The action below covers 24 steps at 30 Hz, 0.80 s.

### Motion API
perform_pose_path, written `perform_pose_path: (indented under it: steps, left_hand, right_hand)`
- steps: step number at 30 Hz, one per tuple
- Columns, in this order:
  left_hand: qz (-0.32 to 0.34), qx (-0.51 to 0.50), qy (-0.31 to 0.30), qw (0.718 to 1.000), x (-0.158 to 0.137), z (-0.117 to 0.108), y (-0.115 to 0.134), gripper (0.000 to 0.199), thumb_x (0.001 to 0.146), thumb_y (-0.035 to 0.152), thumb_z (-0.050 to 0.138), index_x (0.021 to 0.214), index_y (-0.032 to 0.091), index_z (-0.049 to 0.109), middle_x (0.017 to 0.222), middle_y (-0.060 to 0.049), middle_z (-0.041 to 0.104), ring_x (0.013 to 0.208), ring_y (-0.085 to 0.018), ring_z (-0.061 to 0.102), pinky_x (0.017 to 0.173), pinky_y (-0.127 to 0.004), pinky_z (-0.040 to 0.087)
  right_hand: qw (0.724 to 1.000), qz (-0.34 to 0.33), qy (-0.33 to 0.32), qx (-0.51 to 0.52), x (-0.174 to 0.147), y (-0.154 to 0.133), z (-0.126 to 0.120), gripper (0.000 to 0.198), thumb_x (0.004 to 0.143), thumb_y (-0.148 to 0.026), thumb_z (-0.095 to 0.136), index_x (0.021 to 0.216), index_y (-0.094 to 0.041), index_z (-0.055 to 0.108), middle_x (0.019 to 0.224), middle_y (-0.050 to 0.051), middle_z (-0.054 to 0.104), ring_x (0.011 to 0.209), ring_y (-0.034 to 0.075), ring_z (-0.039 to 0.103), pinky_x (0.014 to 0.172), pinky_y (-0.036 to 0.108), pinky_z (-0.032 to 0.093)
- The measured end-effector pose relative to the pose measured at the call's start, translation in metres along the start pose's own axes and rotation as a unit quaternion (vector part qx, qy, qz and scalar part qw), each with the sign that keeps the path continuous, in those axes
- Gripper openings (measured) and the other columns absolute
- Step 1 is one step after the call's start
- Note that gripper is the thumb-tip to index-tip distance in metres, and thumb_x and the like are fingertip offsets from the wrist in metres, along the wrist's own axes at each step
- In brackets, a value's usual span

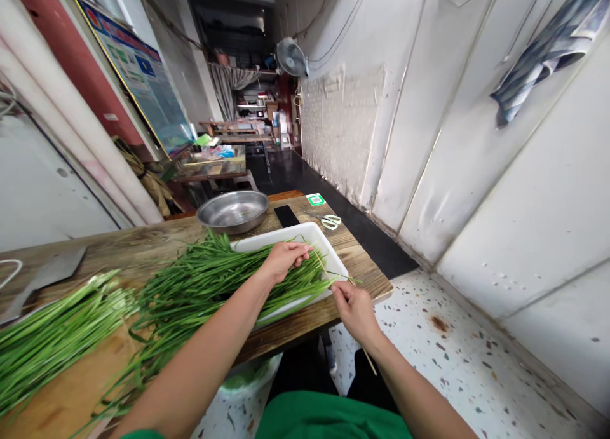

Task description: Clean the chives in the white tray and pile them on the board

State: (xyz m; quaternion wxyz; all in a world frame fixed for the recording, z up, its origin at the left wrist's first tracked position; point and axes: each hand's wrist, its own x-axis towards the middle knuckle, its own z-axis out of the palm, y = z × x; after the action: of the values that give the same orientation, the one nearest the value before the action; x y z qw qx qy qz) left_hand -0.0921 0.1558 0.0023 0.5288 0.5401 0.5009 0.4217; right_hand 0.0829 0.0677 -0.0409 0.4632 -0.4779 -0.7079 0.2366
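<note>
Long green garlic chives (204, 280) lie in a heap, partly inside a white plastic tray (336, 256) and spilling over its left side. My left hand (284, 260) is over the tray, its thumb and fingers pinched at one end of a thin yellowish strand (319, 261). At the tray's near right corner, my right hand (353, 309) is closed on the strand's other end, beside the tips of several chives. A pale stalk (370, 361) hangs below the right hand. Whether that stalk is part of the same strand, I cannot tell.
More chives (61, 337) rest on a wooden board (81, 378) at left, near a cleaver (60, 267). Behind the tray are a steel basin (233, 211), a phone (286, 216), scissors (330, 222) and a green code card (315, 199). A bucket (252, 382) stands under the table edge.
</note>
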Motion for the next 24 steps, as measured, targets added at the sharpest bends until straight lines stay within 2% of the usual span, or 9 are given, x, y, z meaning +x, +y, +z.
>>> perform_pose_path:
  steps: [7,11,16,24]
  left_hand:
    - [0.007,0.027,0.004,1.000,-0.0032,0.0029,0.0046,0.025,0.060,0.033,0.063,0.061,0.009,0.060,0.059,-0.002,0.054,0.043,-0.004,0.036,0.042,-0.019,0.025]
    - [0.015,0.016,0.022,1.000,-0.0027,0.0030,0.0050,0.025,0.059,0.034,0.064,0.064,0.009,0.062,0.058,-0.001,0.053,0.042,-0.003,0.035,0.042,-0.020,0.023]
    - [0.005,0.010,0.015,1.000,-0.0023,0.0027,0.0054,0.026,0.058,0.035,0.064,0.057,0.010,0.058,0.054,-0.001,0.052,0.041,-0.003,0.034,0.042,-0.020,0.023]
    - [0.011,-0.005,0.011,1.000,0.0017,-0.0004,-0.0004,0.025,0.060,0.034,0.064,0.062,0.009,0.059,0.057,-0.001,0.052,0.042,-0.003,0.034,0.042,-0.020,0.024]
  right_hand:
    - [1.000,0.000,0.003,0.000,0.0000,0.0000,0.0009,0.027,0.082,-0.023,0.036,0.064,-0.017,0.055,0.056,0.000,0.053,0.053,0.012,0.048,0.053,0.021,0.036]
    - [1.000,0.003,0.003,-0.002,-0.0002,0.0002,0.0008,0.026,0.082,-0.023,0.036,0.065,-0.018,0.055,0.056,-0.001,0.053,0.053,0.012,0.049,0.053,0.021,0.036]
    - [1.000,-0.001,0.003,0.003,0.0003,0.0014,0.0013,0.026,0.082,-0.024,0.036,0.066,-0.017,0.056,0.058,0.000,0.055,0.054,0.013,0.050,0.054,0.021,0.036]
    - [1.000,-0.002,0.003,0.006,0.0001,0.0016,0.0016,0.027,0.082,-0.024,0.035,0.067,-0.017,0.056,0.058,0.000,0.055,0.054,0.013,0.050,0.054,0.021,0.036]
